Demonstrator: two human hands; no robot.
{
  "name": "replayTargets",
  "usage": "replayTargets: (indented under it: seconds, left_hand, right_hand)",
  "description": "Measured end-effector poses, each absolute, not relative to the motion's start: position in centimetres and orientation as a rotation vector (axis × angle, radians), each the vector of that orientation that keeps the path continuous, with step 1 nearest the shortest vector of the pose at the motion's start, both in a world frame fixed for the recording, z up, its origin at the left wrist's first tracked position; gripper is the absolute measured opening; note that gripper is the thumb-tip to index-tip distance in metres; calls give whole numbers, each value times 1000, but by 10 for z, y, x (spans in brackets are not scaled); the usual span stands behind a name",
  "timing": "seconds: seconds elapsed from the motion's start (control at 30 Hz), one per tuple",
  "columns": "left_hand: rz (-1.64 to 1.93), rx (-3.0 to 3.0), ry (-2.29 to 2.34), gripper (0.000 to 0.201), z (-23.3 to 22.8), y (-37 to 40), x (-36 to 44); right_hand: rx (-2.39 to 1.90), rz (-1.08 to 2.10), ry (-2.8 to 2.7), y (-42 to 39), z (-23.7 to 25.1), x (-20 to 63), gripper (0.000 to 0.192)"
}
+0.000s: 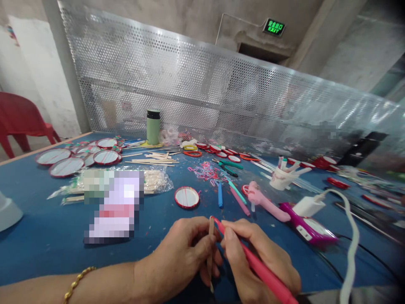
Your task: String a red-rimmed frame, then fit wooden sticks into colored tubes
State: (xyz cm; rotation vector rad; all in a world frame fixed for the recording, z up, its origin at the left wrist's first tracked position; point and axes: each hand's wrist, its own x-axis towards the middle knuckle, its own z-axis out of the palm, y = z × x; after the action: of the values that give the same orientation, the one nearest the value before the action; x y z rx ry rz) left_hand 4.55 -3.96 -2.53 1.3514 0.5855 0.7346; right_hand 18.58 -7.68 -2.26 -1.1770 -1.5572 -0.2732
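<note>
My left hand (183,257) pinches a thin wooden stick (210,253), holding it nearly upright just above the blue table (47,236). My right hand (256,261) grips a red pen-like tool (253,264), its tip touching the top end of the stick. Both hands are close together at the near edge of the table. A gold bracelet (77,282) sits on my left wrist.
A small red-rimmed round mirror (187,197) lies just beyond my hands. A bag of wooden sticks (152,181), more round mirrors (66,166), a green bottle (153,126), pliers (228,166), a pink glue gun (268,204) and a white charger with cable (310,206) surround them. A perforated metal screen (221,93) backs the table.
</note>
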Motion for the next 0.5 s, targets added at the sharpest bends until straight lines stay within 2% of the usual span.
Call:
replayTargets:
  seconds: [0.5]
  left_hand:
    - [741, 1353, 604, 31, -25, -39, 46]
  right_hand:
    - [-1150, -310, -1599, -75, -23, 186, 12]
